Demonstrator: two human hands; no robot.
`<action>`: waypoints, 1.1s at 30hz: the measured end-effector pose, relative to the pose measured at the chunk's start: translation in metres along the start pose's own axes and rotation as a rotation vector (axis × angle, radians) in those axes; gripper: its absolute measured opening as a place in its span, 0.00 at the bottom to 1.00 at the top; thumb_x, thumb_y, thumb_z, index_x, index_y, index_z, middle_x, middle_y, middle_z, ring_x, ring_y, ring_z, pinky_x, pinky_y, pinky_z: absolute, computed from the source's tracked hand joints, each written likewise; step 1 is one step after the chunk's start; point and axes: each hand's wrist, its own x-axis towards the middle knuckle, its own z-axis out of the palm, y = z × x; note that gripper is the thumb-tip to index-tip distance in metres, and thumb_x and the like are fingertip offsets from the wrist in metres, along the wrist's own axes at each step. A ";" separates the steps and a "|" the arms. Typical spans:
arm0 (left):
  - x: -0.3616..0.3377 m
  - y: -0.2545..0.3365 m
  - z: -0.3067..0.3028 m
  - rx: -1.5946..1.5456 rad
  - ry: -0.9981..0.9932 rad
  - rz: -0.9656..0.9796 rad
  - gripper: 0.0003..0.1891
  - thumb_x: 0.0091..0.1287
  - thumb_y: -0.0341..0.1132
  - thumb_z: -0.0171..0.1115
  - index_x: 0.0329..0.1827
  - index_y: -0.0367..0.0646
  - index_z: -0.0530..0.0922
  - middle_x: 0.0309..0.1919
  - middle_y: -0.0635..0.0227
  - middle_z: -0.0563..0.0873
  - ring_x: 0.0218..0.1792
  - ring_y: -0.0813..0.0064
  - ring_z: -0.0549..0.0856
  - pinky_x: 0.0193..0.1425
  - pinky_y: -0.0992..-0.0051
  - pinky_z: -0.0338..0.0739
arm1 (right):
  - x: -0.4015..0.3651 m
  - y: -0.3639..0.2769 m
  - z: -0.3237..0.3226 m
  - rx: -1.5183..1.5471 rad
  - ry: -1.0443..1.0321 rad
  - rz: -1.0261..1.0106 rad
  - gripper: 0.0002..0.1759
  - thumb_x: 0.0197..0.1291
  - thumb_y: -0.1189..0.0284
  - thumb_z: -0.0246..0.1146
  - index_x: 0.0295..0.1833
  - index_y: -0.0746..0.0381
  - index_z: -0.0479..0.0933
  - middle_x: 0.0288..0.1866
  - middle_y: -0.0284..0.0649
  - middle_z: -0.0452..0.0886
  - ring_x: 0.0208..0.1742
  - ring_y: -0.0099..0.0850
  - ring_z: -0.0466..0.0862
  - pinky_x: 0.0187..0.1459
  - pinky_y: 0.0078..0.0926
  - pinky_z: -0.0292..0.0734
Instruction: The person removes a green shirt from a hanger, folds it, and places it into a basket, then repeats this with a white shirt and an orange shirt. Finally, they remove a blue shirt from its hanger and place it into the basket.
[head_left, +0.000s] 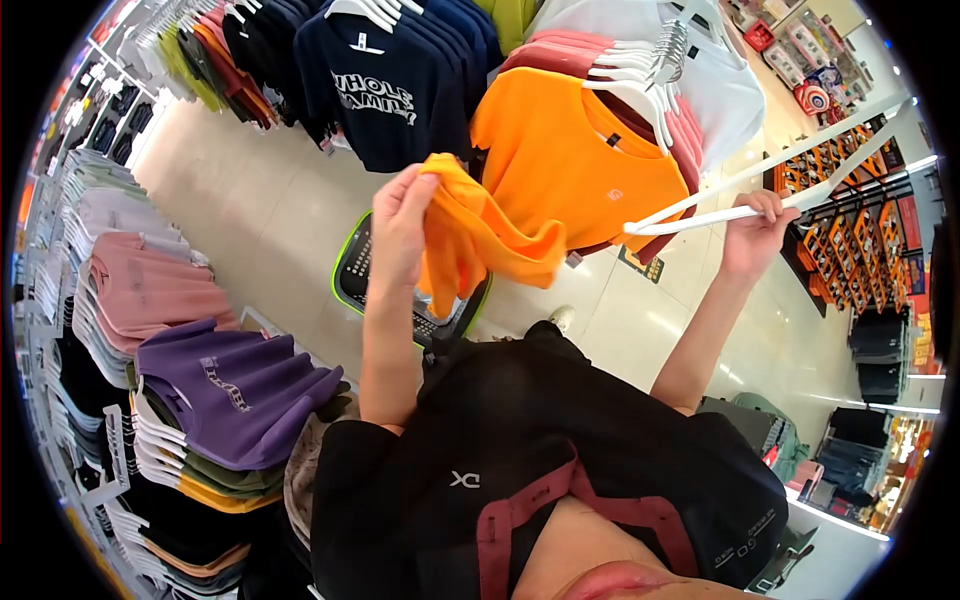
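Note:
My left hand (402,222) is raised at the centre left, its fingers closed on an orange garment (480,235) that hangs down in loose folds. Below that cloth stands a dark basket with a green rim (342,262). On the right my right hand (757,235) grips a white hanger (690,216), whose arms extend left toward the rack. An orange shirt (570,140) on its own hanger faces me at the front of that rack, just behind the held garment.
A navy shirt with white lettering (375,95) hangs beside the orange one. Along the left, a rack holds a purple shirt (235,395) and a pink shirt (155,290). Dark display shelving with orange-and-black packages (855,250) stands at the far right.

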 end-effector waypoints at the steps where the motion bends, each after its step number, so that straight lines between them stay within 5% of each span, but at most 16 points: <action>1: -0.003 0.007 -0.004 0.030 0.018 0.036 0.11 0.78 0.33 0.54 0.50 0.35 0.83 0.39 0.73 0.87 0.39 0.87 0.84 0.46 0.85 0.77 | 0.003 -0.011 -0.005 -0.003 0.005 0.002 0.20 0.73 0.56 0.59 0.55 0.62 0.76 0.36 0.30 0.75 0.39 0.22 0.75 0.50 0.26 0.72; 5: -0.009 0.023 -0.028 0.085 0.058 0.102 0.11 0.78 0.33 0.55 0.52 0.34 0.81 0.42 0.71 0.87 0.41 0.85 0.85 0.48 0.83 0.78 | 0.008 -0.018 -0.012 -0.579 0.188 -0.209 0.18 0.75 0.60 0.59 0.53 0.67 0.76 0.31 0.29 0.70 0.29 0.20 0.65 0.37 0.20 0.63; 7: -0.013 0.026 -0.031 0.097 0.132 0.108 0.12 0.78 0.33 0.56 0.52 0.34 0.81 0.42 0.71 0.87 0.41 0.84 0.85 0.49 0.82 0.79 | 0.009 -0.015 -0.020 -1.263 0.341 -0.160 0.15 0.77 0.65 0.57 0.52 0.68 0.76 0.30 0.27 0.67 0.29 0.18 0.63 0.33 0.18 0.60; 10: -0.013 0.022 -0.052 0.138 0.188 0.123 0.13 0.77 0.34 0.59 0.55 0.34 0.82 0.45 0.70 0.87 0.44 0.83 0.85 0.52 0.82 0.77 | 0.022 0.003 -0.030 -1.860 0.205 0.044 0.14 0.72 0.64 0.63 0.42 0.65 0.82 0.26 0.23 0.69 0.27 0.15 0.64 0.29 0.18 0.58; 12: -0.015 0.022 -0.056 0.166 0.224 0.145 0.14 0.76 0.35 0.60 0.56 0.34 0.82 0.46 0.69 0.87 0.47 0.82 0.84 0.53 0.82 0.76 | 0.036 0.019 -0.034 -2.093 0.079 0.018 0.18 0.69 0.62 0.65 0.37 0.69 0.79 0.25 0.33 0.76 0.29 0.20 0.71 0.32 0.23 0.67; 16: -0.017 0.023 -0.070 0.201 0.291 0.182 0.13 0.76 0.35 0.60 0.55 0.33 0.82 0.45 0.70 0.87 0.45 0.83 0.84 0.51 0.82 0.76 | 0.074 0.038 -0.040 -2.072 0.091 0.153 0.20 0.67 0.61 0.66 0.36 0.70 0.78 0.26 0.37 0.78 0.29 0.24 0.72 0.34 0.26 0.69; 18: -0.021 0.028 -0.076 0.202 0.321 0.201 0.14 0.76 0.34 0.59 0.55 0.32 0.82 0.45 0.69 0.87 0.46 0.83 0.83 0.52 0.82 0.76 | 0.091 0.045 -0.063 -2.103 -0.104 0.024 0.23 0.66 0.59 0.67 0.35 0.72 0.75 0.28 0.43 0.78 0.30 0.30 0.73 0.36 0.29 0.70; 21: -0.026 0.034 -0.081 0.195 0.380 0.232 0.15 0.77 0.34 0.59 0.55 0.29 0.81 0.46 0.68 0.87 0.46 0.83 0.83 0.54 0.82 0.76 | 0.101 0.060 -0.094 -2.252 -0.178 0.103 0.26 0.66 0.58 0.68 0.32 0.73 0.71 0.29 0.51 0.76 0.32 0.38 0.75 0.37 0.34 0.70; 22: -0.026 0.036 -0.082 0.203 0.372 0.253 0.14 0.76 0.34 0.59 0.55 0.32 0.82 0.44 0.71 0.86 0.44 0.84 0.82 0.49 0.83 0.74 | 0.098 0.066 -0.104 -2.227 -0.259 -0.064 0.29 0.66 0.56 0.68 0.30 0.73 0.70 0.26 0.55 0.72 0.29 0.42 0.74 0.35 0.39 0.68; 25: -0.029 0.028 -0.090 0.218 0.405 0.265 0.13 0.76 0.35 0.60 0.54 0.34 0.82 0.41 0.75 0.85 0.40 0.87 0.81 0.43 0.84 0.72 | 0.090 0.073 -0.125 -2.321 -0.085 0.203 0.28 0.67 0.55 0.66 0.31 0.72 0.71 0.24 0.55 0.72 0.26 0.43 0.71 0.33 0.42 0.67; 28: -0.028 0.019 -0.107 0.231 0.424 0.244 0.13 0.76 0.34 0.60 0.54 0.33 0.82 0.41 0.75 0.85 0.40 0.87 0.81 0.43 0.84 0.72 | 0.082 0.076 -0.139 -2.269 -0.160 0.089 0.26 0.68 0.55 0.65 0.35 0.70 0.74 0.23 0.50 0.74 0.26 0.42 0.74 0.33 0.39 0.69; 30: -0.025 0.011 -0.118 0.236 0.433 0.224 0.13 0.76 0.34 0.60 0.54 0.32 0.82 0.41 0.74 0.86 0.40 0.87 0.81 0.44 0.83 0.72 | 0.075 0.074 -0.143 -2.226 -0.099 0.076 0.21 0.68 0.60 0.66 0.45 0.71 0.77 0.32 0.48 0.81 0.34 0.32 0.80 0.40 0.31 0.75; 33: -0.020 0.003 -0.126 0.262 0.469 0.212 0.13 0.77 0.34 0.59 0.53 0.31 0.82 0.43 0.70 0.87 0.42 0.83 0.84 0.48 0.82 0.77 | 0.057 0.081 -0.152 -1.975 0.047 -0.095 0.24 0.68 0.66 0.68 0.61 0.72 0.75 0.54 0.51 0.84 0.54 0.37 0.85 0.58 0.31 0.78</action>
